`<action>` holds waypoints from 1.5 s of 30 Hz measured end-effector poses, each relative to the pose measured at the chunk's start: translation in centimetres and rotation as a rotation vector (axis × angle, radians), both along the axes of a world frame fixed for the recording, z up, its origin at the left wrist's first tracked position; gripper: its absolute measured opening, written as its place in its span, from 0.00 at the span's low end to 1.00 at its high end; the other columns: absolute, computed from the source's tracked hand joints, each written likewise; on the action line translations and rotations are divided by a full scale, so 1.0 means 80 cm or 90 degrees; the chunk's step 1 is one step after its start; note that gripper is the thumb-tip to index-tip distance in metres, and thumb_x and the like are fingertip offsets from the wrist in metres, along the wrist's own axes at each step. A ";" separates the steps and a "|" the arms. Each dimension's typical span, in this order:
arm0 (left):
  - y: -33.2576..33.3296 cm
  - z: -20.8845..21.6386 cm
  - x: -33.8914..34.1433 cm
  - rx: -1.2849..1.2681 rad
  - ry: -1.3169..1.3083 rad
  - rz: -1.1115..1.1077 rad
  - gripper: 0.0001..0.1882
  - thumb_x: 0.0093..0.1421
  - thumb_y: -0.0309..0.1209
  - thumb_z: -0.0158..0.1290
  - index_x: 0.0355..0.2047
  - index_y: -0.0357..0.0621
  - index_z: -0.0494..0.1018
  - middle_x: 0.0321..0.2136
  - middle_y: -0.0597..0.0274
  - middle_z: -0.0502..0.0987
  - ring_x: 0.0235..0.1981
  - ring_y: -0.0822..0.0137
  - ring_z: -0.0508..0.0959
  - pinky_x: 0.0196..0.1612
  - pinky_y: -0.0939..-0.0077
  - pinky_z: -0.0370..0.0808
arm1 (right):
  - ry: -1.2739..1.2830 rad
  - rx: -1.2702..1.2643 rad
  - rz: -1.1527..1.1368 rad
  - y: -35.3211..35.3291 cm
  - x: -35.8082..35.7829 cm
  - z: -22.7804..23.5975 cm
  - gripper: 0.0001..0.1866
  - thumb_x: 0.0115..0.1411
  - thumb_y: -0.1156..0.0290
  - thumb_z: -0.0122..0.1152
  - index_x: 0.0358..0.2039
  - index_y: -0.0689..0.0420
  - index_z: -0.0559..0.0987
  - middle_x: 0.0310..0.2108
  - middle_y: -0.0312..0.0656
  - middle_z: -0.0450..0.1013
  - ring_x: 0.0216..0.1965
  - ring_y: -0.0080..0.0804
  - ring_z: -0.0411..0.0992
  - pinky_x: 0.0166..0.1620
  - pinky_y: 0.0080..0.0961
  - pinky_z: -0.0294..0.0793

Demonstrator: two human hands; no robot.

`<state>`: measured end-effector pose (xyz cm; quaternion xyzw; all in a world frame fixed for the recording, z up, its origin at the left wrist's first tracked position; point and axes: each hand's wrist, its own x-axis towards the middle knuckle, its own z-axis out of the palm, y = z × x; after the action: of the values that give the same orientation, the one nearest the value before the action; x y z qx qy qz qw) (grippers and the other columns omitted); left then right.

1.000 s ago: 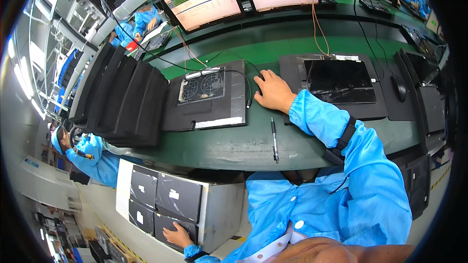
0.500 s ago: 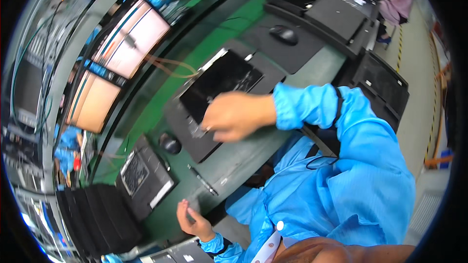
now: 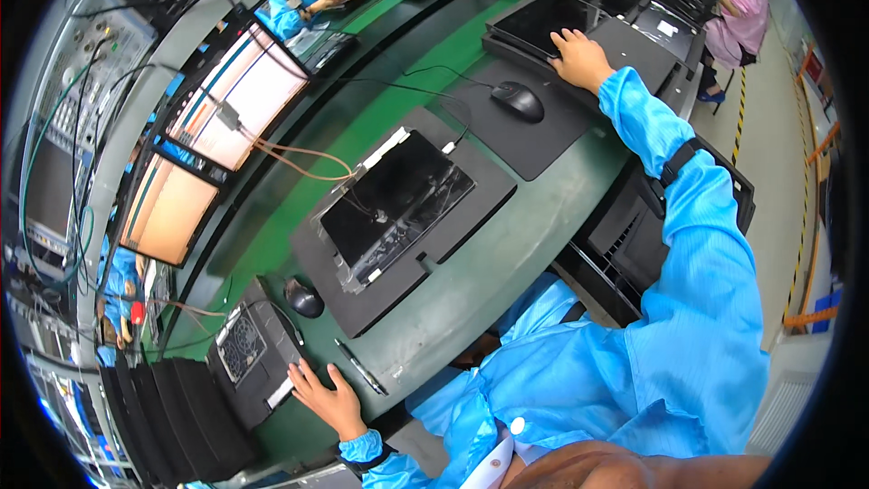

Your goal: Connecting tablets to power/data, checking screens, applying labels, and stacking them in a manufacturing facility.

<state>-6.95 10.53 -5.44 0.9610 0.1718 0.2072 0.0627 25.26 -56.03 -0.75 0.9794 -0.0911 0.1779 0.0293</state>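
Her right hand [image 3: 579, 59] lies flat, fingers spread, gripping nothing, on a dark laptop [image 3: 552, 23] far along the green bench [image 3: 507, 263]. The left hand [image 3: 328, 398] rests open beside a pen [image 3: 360, 368], touching another laptop [image 3: 249, 358].

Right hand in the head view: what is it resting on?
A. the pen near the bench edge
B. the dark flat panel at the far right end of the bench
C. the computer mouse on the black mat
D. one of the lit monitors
B: the right hand lies flat on the corner of the dark flat panel, while the computer mouse sits apart on its black mat.
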 end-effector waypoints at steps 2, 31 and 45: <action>0.002 0.001 0.005 -0.017 -0.025 -0.005 0.29 0.66 0.34 0.55 0.65 0.37 0.66 0.69 0.42 0.61 0.71 0.45 0.57 0.72 0.39 0.49 | -0.043 -0.042 0.031 0.006 -0.010 -0.001 0.25 0.61 0.61 0.62 0.58 0.54 0.75 0.62 0.50 0.70 0.62 0.51 0.69 0.57 0.42 0.76; 0.003 0.024 -0.237 -1.369 -0.598 -0.057 0.26 0.62 0.23 0.53 0.61 0.32 0.67 0.56 0.44 0.76 0.55 0.48 0.78 0.60 0.53 0.76 | -0.060 0.341 1.214 0.644 -0.254 0.088 0.12 0.62 0.61 0.62 0.34 0.58 0.80 0.40 0.48 0.77 0.46 0.47 0.75 0.52 0.38 0.76; 0.052 0.071 -0.346 -1.031 -0.203 0.005 0.23 0.61 0.25 0.64 0.57 0.36 0.74 0.52 0.60 0.80 0.52 0.68 0.77 0.57 0.70 0.72 | 0.199 0.115 1.190 0.703 -0.206 0.070 0.08 0.57 0.69 0.68 0.36 0.58 0.81 0.33 0.45 0.76 0.43 0.47 0.77 0.50 0.45 0.75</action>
<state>-34.64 14.70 0.23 0.5769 0.2604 0.1532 0.7589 8.78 0.23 4.87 0.6672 0.7205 -0.0114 -0.1885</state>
